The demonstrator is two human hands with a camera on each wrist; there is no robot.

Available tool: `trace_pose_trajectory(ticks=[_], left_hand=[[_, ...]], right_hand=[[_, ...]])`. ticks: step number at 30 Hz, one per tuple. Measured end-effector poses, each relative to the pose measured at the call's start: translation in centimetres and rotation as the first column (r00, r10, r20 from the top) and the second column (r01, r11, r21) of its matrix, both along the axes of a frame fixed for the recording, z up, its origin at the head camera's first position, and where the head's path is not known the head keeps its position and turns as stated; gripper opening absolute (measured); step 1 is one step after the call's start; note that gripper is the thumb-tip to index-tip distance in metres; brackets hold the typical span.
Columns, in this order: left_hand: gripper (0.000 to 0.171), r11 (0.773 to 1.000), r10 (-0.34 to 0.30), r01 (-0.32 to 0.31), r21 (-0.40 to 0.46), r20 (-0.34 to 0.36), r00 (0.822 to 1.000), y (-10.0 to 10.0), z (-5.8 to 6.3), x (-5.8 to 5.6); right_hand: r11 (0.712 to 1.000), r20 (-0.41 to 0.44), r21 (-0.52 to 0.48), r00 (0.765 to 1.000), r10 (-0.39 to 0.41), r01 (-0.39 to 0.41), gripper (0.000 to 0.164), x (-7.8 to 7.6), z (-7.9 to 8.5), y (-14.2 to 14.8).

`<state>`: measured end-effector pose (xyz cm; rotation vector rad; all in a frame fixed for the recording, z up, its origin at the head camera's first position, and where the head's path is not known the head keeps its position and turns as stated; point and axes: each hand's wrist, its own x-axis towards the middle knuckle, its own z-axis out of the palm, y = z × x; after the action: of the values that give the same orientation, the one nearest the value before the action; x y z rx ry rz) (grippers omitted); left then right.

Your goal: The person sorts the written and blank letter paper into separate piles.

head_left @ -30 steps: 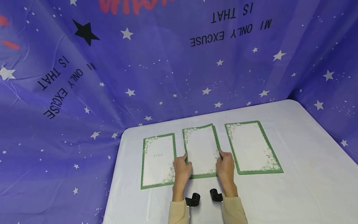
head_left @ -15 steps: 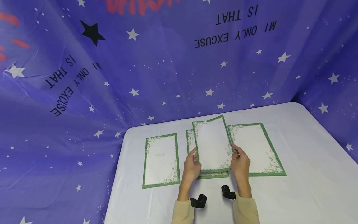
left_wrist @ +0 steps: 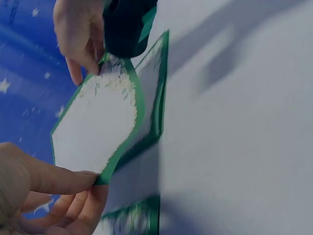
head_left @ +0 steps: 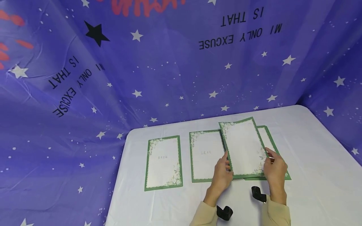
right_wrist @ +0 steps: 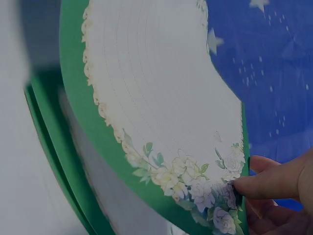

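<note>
A: Where do the hands stand?

B: The left hand (head_left: 222, 175) pinches the near left edge of a green-bordered floral sheet (head_left: 244, 147), thumb and fingers closed on the paper. The right hand (head_left: 275, 169) pinches the near right corner the same way; the right wrist view shows a fingertip pressed onto the printed flowers.

A: And the sheet itself?

B: It hangs just above the table (head_left: 311, 175), bowed between the two grips, over the right pile (head_left: 270, 138), which peeks out at 3 o'clock from under it.

A: How far along does the work look?

B: I judge it mid-transfer. The held sheet is lifted but not laid down. At 9 o'clock from the left hand lies the middle sheet (head_left: 205, 155), flat, with faint writing at its centre. Farther out at 9 o'clock lies the left sheet (head_left: 164, 163), also flat with a small mark. How many sheets each spot holds I cannot tell; the right wrist view shows at least one more green edge beneath the held one.

A: Any containers?

B: None in view. Only paper on the white table, with a star-printed purple backdrop (head_left: 169, 69) behind at 12 o'clock.
</note>
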<state>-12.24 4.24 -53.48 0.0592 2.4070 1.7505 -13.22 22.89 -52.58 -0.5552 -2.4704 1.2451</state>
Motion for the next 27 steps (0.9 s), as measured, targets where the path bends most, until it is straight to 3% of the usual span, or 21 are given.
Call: trace_pose_trajectory(ticks=[5, 11, 22, 27], left_hand=[[0.081, 0.997, -0.056, 0.055, -0.051, -0.015, 0.998, 2.1, 0.2, -0.3], [0.08, 0.988, -0.093, 0.094, -0.126, 0.008, 0.996, 3.5, 0.0, -0.8], [0.08, 0.978, -0.116, 0.119, -0.17, 0.029, 0.993, 4.3, -0.7, -1.7], [0.079, 0.961, -0.139, 0.143, -0.238, 0.033, 0.99, 4.4, -1.0, -1.8]], right_hand=[[0.999, 0.042, 0.006, 0.998, -0.042, 0.042, 0.044, 0.1, 0.0, 1.9], [0.999, 0.081, 0.032, 0.996, -0.026, 0.023, 0.048, 0.1, -0.5, 3.0], [0.998, 0.085, 0.038, 0.995, -0.049, 0.046, 0.054, -0.2, -1.2, 3.9], [0.999, 0.141, 0.008, 0.989, -0.033, 0.033, 0.062, -0.4, -1.5, 4.5]])
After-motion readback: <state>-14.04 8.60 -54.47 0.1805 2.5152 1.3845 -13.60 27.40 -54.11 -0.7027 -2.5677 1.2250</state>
